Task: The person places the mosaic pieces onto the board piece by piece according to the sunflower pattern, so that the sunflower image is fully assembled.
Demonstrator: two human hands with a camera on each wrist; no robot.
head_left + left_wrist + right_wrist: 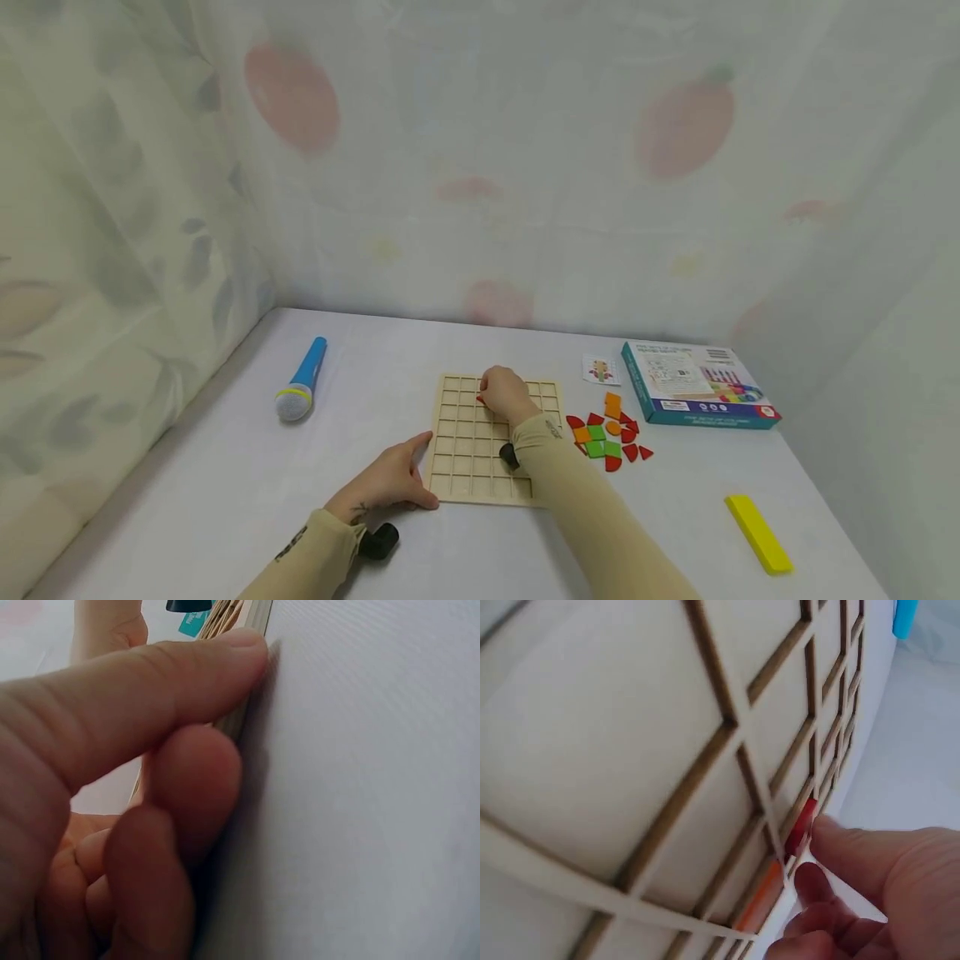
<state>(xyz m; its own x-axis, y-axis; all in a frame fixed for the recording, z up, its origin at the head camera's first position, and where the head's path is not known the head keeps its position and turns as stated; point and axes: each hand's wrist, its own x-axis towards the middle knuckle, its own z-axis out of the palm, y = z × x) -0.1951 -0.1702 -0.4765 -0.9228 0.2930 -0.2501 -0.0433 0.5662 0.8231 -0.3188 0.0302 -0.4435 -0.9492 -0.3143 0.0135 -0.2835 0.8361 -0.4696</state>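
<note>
A pale wooden grid board (pixel 462 467) lies on the table in front of me. My left hand (pixel 387 479) is at its near left corner, index finger stretched to the left edge and thumb at the corner; the left wrist view shows the thumb (pixel 217 667) against the board's side. Over the board's far part, my right hand (pixel 506 393) pinches a small red piece (pixel 801 826) between thumb and fingertips, at a grid cell. An orange piece (pixel 759 900) sits in the neighbouring cell. The right forearm covers part of the board's right side.
Several red, green and orange shape pieces (pixel 595 449) lie right of the board. Behind them are a small picture card (pixel 601 370) and a game box (pixel 701 387). A yellow bar (pixel 758 534) lies at the right, a blue toy microphone (pixel 307 371) at the left.
</note>
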